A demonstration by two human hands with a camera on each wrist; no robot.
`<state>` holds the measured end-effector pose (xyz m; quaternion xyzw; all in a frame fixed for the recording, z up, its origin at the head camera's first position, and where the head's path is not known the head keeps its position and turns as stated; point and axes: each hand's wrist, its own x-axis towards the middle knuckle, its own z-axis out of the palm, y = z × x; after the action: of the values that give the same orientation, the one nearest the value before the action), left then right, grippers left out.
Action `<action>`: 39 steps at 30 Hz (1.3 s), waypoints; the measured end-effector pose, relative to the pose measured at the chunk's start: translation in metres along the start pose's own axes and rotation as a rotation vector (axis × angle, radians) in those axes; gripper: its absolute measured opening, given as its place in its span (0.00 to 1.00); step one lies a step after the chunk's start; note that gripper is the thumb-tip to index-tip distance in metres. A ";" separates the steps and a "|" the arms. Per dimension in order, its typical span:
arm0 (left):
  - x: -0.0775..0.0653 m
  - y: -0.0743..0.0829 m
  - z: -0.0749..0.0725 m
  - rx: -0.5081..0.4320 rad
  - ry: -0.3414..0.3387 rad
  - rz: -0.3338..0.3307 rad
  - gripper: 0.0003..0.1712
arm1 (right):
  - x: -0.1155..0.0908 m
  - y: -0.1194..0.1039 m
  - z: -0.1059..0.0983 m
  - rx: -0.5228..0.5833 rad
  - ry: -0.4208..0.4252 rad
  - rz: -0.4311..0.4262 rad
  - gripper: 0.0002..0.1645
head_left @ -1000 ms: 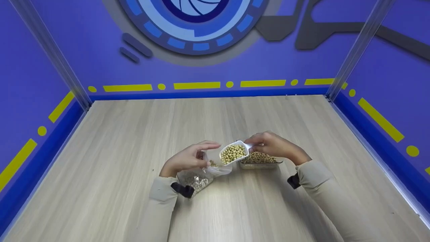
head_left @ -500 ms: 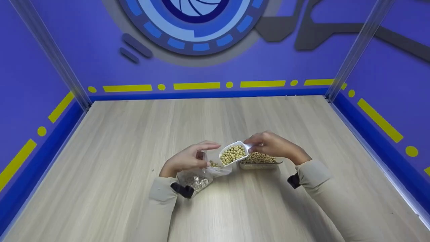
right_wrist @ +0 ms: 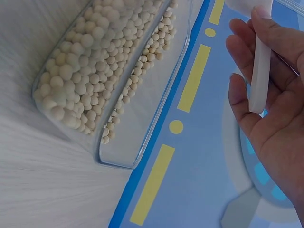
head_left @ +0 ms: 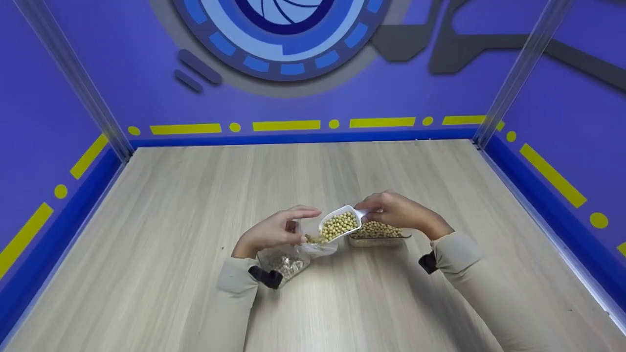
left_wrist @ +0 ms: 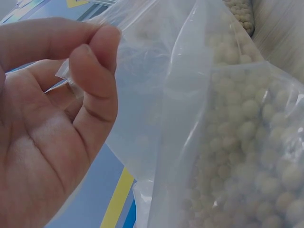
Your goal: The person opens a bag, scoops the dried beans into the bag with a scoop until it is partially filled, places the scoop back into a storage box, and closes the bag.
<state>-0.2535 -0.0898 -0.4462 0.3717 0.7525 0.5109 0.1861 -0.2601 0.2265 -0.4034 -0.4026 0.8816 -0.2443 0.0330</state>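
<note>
My left hand (head_left: 268,231) pinches the edge of a clear plastic bag (head_left: 321,250), as the left wrist view confirms. Pale yellow soybeans fill the bag's lower part, which lies on the table under my left wrist. In my right hand (head_left: 397,210) is the handle of a white scoop (right_wrist: 259,71). Soybeans (head_left: 337,226) are heaped in the scoop, whose front lip is tilted down over the bag's mouth. Beneath my right hand stands a clear rectangular container (head_left: 380,242) with more soybeans in it; the hand hides part of its far side.
The wood-grain table (head_left: 195,195) extends on all sides of the bag and container. Blue-purple panels (head_left: 288,107) with yellow dashes wall it at the back, left and right. Black straps (head_left: 266,276) sit at both wrists.
Soybeans have slid toward the scoop's lip, and more of them now show at the bag's mouth. The scoop's lip dips slightly lower. Both hands have barely moved.
</note>
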 end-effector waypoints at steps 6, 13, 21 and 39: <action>0.000 0.000 0.000 -0.020 -0.004 -0.006 0.38 | 0.000 0.000 -0.001 0.001 0.006 -0.035 0.15; 0.000 0.002 0.001 -0.004 0.005 -0.004 0.37 | 0.001 -0.003 -0.003 -0.001 -0.014 -0.003 0.14; 0.000 0.002 0.001 -0.008 0.008 -0.003 0.37 | 0.002 -0.006 -0.005 -0.005 -0.024 0.013 0.15; 0.001 0.000 0.001 -0.015 0.003 -0.001 0.37 | 0.005 -0.010 -0.009 -0.019 -0.046 0.009 0.15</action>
<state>-0.2534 -0.0886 -0.4464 0.3692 0.7492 0.5168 0.1879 -0.2584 0.2210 -0.3902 -0.4046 0.8846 -0.2262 0.0505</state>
